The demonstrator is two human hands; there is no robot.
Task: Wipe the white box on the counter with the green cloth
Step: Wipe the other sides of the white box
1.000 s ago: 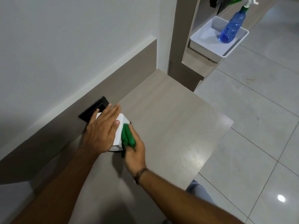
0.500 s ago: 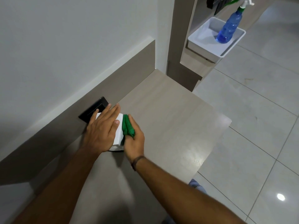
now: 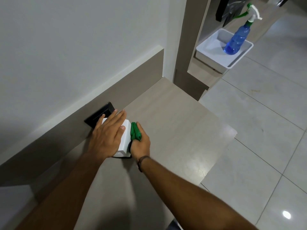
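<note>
Grey surface point(image 3: 174, 127) beside wall. Left hand point(image 3: 106, 136) flat on white box point(image 3: 125, 140), fingers point(image 3: 116, 117) spread open. Right hand point(image 3: 141, 145) closed around green cloth point(image 3: 135, 133), pressed against box side.

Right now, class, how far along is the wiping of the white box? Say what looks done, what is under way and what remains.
Done: the left hand lies flat on the white box, steadying it on the counter. Under way: the right hand presses the bunched green cloth against the box's right side. Left: the top under the left hand looks unwiped; the other sides cannot be judged.
</note>
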